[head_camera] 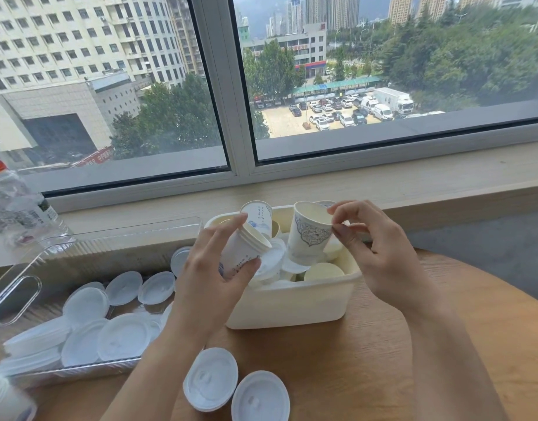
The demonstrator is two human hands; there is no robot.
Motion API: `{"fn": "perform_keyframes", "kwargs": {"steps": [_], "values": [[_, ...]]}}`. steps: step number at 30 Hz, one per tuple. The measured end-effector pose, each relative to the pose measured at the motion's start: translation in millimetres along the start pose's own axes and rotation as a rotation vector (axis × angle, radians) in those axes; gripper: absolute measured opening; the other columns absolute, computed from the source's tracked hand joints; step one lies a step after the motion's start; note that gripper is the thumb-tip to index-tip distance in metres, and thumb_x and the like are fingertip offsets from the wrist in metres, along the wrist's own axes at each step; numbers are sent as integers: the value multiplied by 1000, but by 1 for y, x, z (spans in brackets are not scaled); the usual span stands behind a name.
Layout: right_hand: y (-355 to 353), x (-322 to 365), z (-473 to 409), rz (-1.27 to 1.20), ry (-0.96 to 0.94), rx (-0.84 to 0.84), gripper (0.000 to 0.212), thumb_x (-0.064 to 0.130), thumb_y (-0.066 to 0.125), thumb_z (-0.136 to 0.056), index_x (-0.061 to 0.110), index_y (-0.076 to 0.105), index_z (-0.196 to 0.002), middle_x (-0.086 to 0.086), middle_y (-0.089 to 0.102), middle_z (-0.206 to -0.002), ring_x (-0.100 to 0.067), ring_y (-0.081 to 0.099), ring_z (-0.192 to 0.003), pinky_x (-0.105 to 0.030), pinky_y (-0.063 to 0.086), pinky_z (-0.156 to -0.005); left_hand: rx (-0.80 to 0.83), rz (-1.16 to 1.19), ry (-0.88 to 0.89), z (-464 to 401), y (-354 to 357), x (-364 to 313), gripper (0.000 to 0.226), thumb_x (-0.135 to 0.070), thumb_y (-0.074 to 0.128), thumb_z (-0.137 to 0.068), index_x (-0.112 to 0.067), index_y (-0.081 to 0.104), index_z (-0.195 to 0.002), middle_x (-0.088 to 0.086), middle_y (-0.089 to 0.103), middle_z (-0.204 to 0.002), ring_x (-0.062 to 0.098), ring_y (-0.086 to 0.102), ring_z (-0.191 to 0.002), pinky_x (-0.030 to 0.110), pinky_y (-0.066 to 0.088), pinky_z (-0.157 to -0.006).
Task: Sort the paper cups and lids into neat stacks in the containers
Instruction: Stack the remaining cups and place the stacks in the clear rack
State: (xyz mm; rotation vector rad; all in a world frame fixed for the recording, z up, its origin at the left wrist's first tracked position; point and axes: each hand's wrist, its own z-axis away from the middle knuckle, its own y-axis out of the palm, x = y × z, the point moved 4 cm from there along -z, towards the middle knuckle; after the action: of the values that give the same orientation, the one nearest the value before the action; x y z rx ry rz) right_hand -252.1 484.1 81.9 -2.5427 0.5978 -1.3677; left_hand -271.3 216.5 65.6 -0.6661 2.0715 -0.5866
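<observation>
While two loose white lids (235,390) lie nearest on the round wooden table (443,344), the move to come seems to turn on the two cups held just above the cream bin (292,305). Left of the lids, a clear tray (15,287) holds a spread of more white lids (109,329), some stacked on edge at its near end, others lying flat and overlapping.

The left hand (213,278) has its fingers and thumb wrapped round a short nested stack of cups (246,250), tipped so that its long axis runs up and to the right and its open mouth faces the other cup. The right hand (380,250) pinches the rim of a single patterned cup (310,235) between thumb and fingertips; that cup stands almost upright, mouth up and leaning slightly left, its base down among the jumble in the bin. The two cups sit close together but apart, the single one just to the right of the stack's mouth. Nesting them would likely call for the right hand to lift and turn its cup base-first toward the stack.

Small dark print runs along the stack's wall, too blurred to read. Behind, another cup (258,217) in the bin carries blue marks, also unreadable. At far left a clear bottle (18,208) with a red cap bears a label that cannot be made out.
</observation>
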Motion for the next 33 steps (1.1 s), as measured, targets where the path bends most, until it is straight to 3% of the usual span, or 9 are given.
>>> {"fn": "perform_keyframes", "kwargs": {"steps": [4, 7, 12, 16, 21, 25, 30, 33], "values": [[2, 1, -1, -181, 12, -114, 11, 19, 61, -106, 30, 64, -104, 13, 70, -120, -14, 66, -118, -19, 49, -98, -21, 64, -21, 1, 1, -6, 76, -32, 84, -88, -52, 44, -150, -23, 56, -134, 4, 55, -119, 27, 52, -85], [11, -2, -4, -285, 36, -130, 5, 20, 62, -106, 24, 65, -103, 8, 72, -119, -14, 67, -117, -23, 50, -99, -24, 68, -17, 1, 1, -13, 78, -31, 85, -86, -49, 45, -150, -28, 56, -131, 8, 58, -119, 32, 55, -89], [28, -7, -5, -336, 76, -94, 16, 23, 59, -107, 36, 64, -99, 13, 72, -113, -4, 64, -103, -34, 49, -97, -21, 38, 22, 0, 0, -20, 72, -27, 86, -86, -39, 52, -148, -21, 57, -131, 9, 55, -120, 31, 54, -88], [28, -11, -6, -334, 104, -85, 14, 27, 60, -107, 38, 65, -99, 11, 72, -117, -7, 65, -108, -40, 52, -101, -8, 29, 40, -1, -1, -21, 70, -27, 85, -86, -37, 54, -147, -18, 58, -133, 11, 55, -119, 27, 51, -86], [30, -8, -5, -314, 109, -59, 9, 25, 61, -106, 31, 66, -102, 11, 74, -119, -13, 68, -115, -36, 52, -102, 12, -13, 83, -2, 4, -26, 71, -28, 87, -84, -38, 53, -147, -17, 58, -132, 11, 56, -113, 33, 55, -85], [34, -4, -4, -296, 115, -21, 8, 29, 60, -107, 27, 66, -102, 17, 74, -117, -8, 70, -114, -32, 52, -98, 11, -16, 107, -4, 8, -29, 76, -28, 88, -84, -39, 50, -149, -15, 58, -133, 11, 56, -115, 36, 57, -86], [35, -5, -2, -272, 175, -6, 20, 43, 68, -97, 26, 65, -106, 12, 72, -122, -8, 73, -112, -45, 58, -100, 33, -2, 134, -6, 9, -33, 81, -28, 86, -86, -43, 43, -154, -22, 52, -134, 8, 52, -117, 27, 55, -88], [34, -3, -1, -223, 166, 13, 29, 52, 72, -91, 31, 63, -108, 14, 69, -124, -6, 74, -109, -41, 60, -96, 36, -33, 167, -8, 11, -37, 83, -27, 84, -88, -46, 40, -156, -23, 51, -135, 0, 47, -119, 19, 47, -90]]}}
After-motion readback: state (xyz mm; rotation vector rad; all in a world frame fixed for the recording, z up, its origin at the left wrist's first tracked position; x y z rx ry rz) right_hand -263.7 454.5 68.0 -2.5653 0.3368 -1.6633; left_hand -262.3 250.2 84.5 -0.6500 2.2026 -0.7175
